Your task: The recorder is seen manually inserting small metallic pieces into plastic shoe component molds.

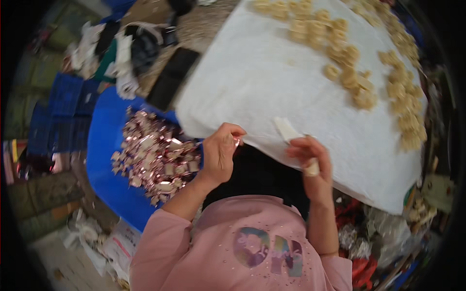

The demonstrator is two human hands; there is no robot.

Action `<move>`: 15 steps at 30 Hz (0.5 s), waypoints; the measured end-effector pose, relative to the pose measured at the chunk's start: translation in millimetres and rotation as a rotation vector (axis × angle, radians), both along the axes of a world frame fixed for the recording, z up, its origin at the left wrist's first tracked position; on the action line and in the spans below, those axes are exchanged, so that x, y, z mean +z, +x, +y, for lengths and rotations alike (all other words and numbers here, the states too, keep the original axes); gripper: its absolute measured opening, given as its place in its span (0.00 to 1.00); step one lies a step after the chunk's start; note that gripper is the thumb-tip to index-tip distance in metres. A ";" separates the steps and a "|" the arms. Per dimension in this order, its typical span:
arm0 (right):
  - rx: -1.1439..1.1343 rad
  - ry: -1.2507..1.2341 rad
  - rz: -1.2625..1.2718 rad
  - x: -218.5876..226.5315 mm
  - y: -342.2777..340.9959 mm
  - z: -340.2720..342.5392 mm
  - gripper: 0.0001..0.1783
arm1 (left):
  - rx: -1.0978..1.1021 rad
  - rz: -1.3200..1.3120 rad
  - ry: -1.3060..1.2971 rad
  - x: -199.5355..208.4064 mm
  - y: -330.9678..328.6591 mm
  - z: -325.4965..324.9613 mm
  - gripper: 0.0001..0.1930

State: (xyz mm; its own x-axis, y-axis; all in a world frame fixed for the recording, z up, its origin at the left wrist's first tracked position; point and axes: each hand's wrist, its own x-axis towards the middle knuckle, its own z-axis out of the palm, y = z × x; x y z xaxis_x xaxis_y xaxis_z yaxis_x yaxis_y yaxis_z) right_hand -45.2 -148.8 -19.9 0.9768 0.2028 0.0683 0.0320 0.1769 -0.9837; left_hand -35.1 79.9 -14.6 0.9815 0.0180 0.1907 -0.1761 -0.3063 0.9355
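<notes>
My left hand (220, 154) is closed at the fingertips on a small shiny pink piece (236, 142), just off the near edge of the white cloth. My right hand (314, 167) is curled, with a small beige piece (311, 168) against its fingers; whether it is a loose ring or something worn on a finger is blurred. Beyond its fingertips a flat white strip (285, 128) lies over the cloth, touching or nearly touching them. Left of my left hand, a blue tub (104, 131) holds a heap of beige pieces with shiny pink foil (158, 153).
A white cloth (242, 77) covers the work surface, with rows of beige ring-like pieces (340, 48) at its far right. A black box-like object (173, 77) lies beside the tub. Blue crates (70, 102) stand at left; clear plastic bags (386, 235) lie at lower right.
</notes>
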 end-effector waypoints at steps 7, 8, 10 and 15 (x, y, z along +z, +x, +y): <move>0.018 0.012 -0.069 18.6 12.4 2.2 0.21 | 0.448 0.086 0.683 -43.2 -38.0 101.4 0.09; 0.058 0.043 -0.075 26.2 11.7 8.5 0.20 | 0.452 0.088 0.685 -46.3 -39.7 106.8 0.09; 0.093 0.071 -0.080 36.5 11.4 15.3 0.20 | 0.585 0.049 0.896 -53.3 -38.0 116.7 0.12; 0.261 0.082 -0.178 59.8 8.9 28.8 0.20 | 0.654 0.333 0.928 -68.1 -2.6 216.2 0.16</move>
State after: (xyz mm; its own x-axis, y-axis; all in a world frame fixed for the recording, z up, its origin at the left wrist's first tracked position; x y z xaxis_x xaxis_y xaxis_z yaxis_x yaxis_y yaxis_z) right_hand -36.3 -120.0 40.0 0.8639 0.4314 0.2599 0.1455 0.2804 -0.9488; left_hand -37.7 296.1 -82.7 0.8412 0.5243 0.1322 0.4763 -0.8342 0.2779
